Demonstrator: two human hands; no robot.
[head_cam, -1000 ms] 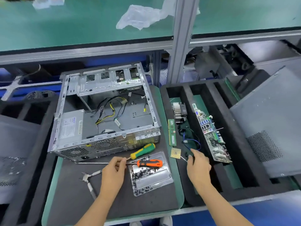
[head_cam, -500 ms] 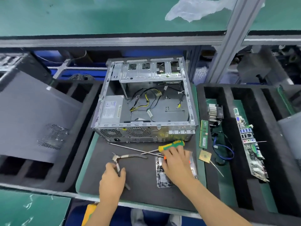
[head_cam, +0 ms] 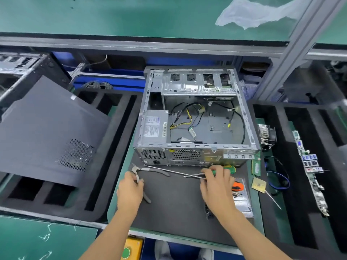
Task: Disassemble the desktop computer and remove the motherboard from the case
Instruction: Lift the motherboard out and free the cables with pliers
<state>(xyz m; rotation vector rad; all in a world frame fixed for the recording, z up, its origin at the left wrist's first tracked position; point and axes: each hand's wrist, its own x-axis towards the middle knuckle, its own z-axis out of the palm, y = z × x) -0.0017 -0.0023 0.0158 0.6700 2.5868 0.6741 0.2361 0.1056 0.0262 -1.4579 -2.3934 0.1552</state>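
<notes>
A grey perforated side panel leans over the black foam tray at nine o'clock. On the dark counter mat, the left hand curls its fingers around the grey-handled pliers. Behind, at twelve o'clock, the open silver steel computer case holds only a power supply and loose cables. The right hand closes its grip on the green-and-yellow-handled screwdriver, beside an orange-handled one lying on a metal screw tray. At three o'clock the green motherboard already stands edgewise in a second foam tray, near a heatsink fan. The removal looks complete; the step in hand appears to be tidying tools, which next calls for lifting them clear of the mat.
</notes>
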